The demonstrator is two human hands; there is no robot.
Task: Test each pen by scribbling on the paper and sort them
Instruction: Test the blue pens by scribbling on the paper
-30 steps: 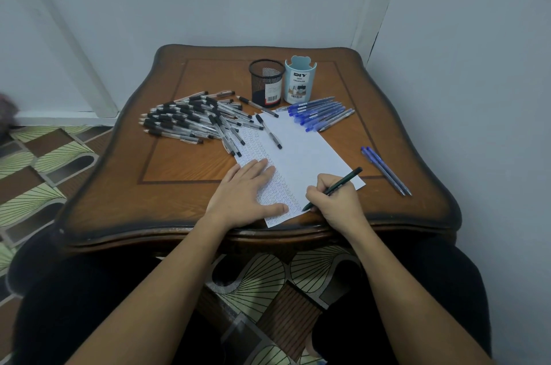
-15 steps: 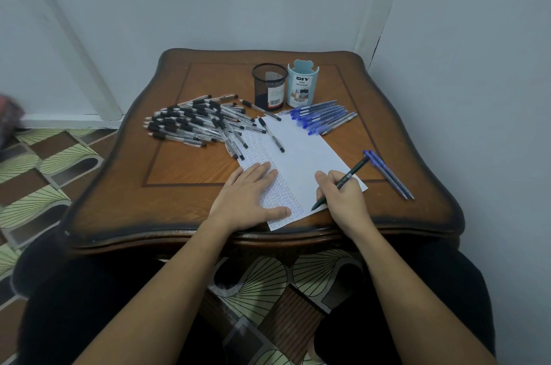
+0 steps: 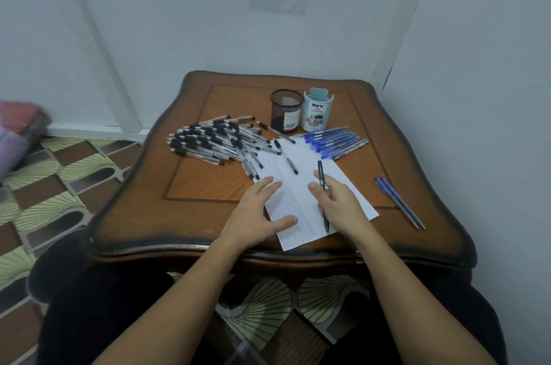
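Black pen pile (image 3: 208, 141) beside paper (image 3: 307, 156) prob. untested, blue batch (image 3: 334, 141) & blue pair (image 3: 399, 203) look sorted; right hand (image 3: 340, 206) pinches dark pen (image 3: 321, 173) over paper, left hand (image 3: 259, 212) flat, fingers straight, on it.

Table (image 3: 208, 215): one.
Sheet of paper (image 3: 305, 160): one.
Pen cups: two. One is a black mesh cup (image 3: 286, 111) and one is a light blue cup (image 3: 317, 109).
Hands: two, the left hand (image 3: 256, 215) and the right hand (image 3: 340, 206).
Dark pen (image 3: 321, 173) in the right hand: one.
Big pile of black pens (image 3: 214, 141): lots and lots, too mixed up to count.
Black pens away from the pile: two. One pen on the paper (image 3: 286, 157), one pen by the black cup (image 3: 275, 132).
Bunch of blue pens (image 3: 334, 142) by the light blue cup: about eight, too close together to be sure.
Blue pens by themselves (image 3: 399, 202) on the right: two.
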